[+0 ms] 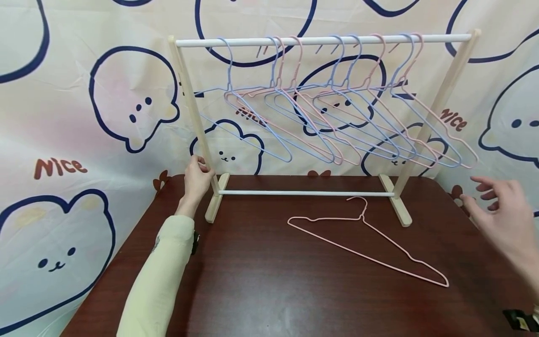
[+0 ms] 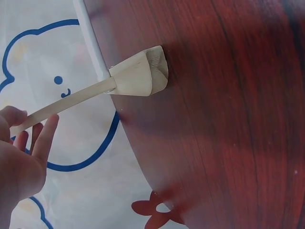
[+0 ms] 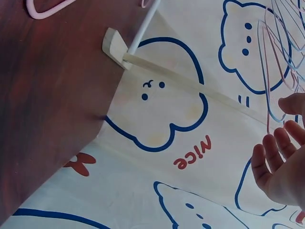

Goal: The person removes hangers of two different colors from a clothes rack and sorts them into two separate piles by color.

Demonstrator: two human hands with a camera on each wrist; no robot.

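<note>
A small garment rack stands at the back of the table, with a white top rod (image 1: 193, 43) between wooden posts. Several blue and pink hangers (image 1: 230, 70) hang from that rod. My left hand (image 1: 198, 178) grips the left wooden post (image 1: 194, 112) low down; in the left wrist view, thumb and fingers lie around the post (image 2: 71, 100). My right hand (image 1: 501, 210) is in the air right of the rack, fingers loosely bent and holding nothing. In the right wrist view the hand (image 3: 286, 167) overlaps the hanging hangers. One pink hanger (image 1: 362, 254) lies flat on the table.
The dark brown table (image 1: 261, 290) reaches back to a cartoon-print cloth (image 1: 126, 187) behind and around it. A white lower rod (image 1: 303, 193) joins the rack's wooden feet, the right foot (image 1: 400, 211) close behind the lying hanger.
</note>
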